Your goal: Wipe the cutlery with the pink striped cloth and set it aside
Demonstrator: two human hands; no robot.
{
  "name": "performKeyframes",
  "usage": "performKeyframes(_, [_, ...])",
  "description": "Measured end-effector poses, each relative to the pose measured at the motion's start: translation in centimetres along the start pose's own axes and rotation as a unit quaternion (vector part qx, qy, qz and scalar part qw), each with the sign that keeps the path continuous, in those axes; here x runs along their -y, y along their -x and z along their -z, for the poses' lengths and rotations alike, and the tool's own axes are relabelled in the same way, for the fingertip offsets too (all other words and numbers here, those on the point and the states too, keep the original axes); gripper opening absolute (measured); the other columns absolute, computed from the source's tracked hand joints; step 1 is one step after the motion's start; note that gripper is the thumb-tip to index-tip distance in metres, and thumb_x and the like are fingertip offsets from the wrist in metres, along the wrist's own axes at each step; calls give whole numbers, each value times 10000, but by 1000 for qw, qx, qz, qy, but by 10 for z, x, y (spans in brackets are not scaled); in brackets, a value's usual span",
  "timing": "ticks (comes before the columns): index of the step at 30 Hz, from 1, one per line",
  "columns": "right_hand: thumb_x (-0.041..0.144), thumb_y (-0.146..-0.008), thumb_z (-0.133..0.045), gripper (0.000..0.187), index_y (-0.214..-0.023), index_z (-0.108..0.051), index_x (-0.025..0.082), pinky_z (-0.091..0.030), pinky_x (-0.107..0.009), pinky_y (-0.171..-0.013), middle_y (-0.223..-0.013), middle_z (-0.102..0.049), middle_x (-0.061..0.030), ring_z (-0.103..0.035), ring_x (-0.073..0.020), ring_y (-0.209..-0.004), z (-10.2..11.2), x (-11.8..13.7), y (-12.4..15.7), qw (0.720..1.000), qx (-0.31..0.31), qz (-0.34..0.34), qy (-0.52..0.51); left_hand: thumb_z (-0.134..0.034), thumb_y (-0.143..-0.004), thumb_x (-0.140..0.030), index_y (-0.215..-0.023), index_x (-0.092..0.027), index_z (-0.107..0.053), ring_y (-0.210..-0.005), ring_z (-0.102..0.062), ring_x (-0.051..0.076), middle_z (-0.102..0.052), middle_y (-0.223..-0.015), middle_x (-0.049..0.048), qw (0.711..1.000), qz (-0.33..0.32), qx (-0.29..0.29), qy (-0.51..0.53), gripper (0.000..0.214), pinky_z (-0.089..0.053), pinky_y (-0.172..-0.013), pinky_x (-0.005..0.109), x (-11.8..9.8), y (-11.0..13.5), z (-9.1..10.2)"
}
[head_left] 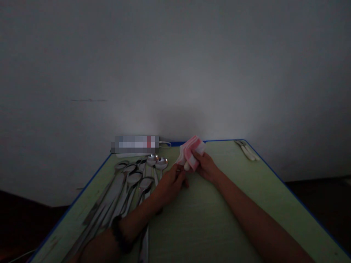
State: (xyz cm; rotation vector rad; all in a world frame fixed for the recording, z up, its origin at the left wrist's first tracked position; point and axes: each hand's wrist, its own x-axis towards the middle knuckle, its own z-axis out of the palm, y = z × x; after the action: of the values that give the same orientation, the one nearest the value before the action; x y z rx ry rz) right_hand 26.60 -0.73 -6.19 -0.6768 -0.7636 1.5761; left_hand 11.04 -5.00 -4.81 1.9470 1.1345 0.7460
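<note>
A pink and white cloth [196, 146] is bunched up between both hands above the far middle of the table. My right hand [207, 167] grips its right side, thumb on top. My left hand [174, 180] has its fingers closed at the cloth's lower left edge. A pale, rounded end [187, 166], like the tip of a handle, pokes out of the folds between the hands; the rest of that object is hidden. Under and beside my left forearm lie several metal spoons and ladles [134, 178], partly covered by the arm.
Two utensils with cream handles [248, 152] lie at the far right corner of the green table [219, 219]. A blurred-out device [137, 144] with a white cable [166, 143] stands at the far left edge. Behind the table rises a plain wall [175, 73].
</note>
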Motion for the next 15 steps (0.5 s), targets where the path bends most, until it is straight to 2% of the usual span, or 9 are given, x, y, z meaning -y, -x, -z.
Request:
performKeyframes(4, [405,-629,-702,365,-864,-595,147,-453,-259,-592,-749,-638,-23,-557,-131,-639,0,2,0,1000,8,-11,-5,-352,-878,-330,-902,-175,-503,-601,-575,165,-656,-658,2,1000,2,14,-6,218,-394,-596,256,-7,0,3])
performKeyframes(11, [434,-664,-665,356,-876,-586,159,-443,-258,-596,-749,-636,-29,-552,-140,-646,-3,1,3,999,23,-26,35,-305,-898,-380,-710,-195,-539,-656,-585,174,-659,-654,15,1000,5,25,-17,353,-388,-657,258,-15,1,4])
performKeyframes(15, [436,-664,-659,368,-902,-601,160,-441,-262,-645,-785,-637,-36,-555,-141,-682,-2,1,5,993,72,-25,86,-274,-909,-378,-733,-195,-538,-633,-578,170,-653,-646,15,1000,6,26,-10,366,-394,-650,258,-13,1,3])
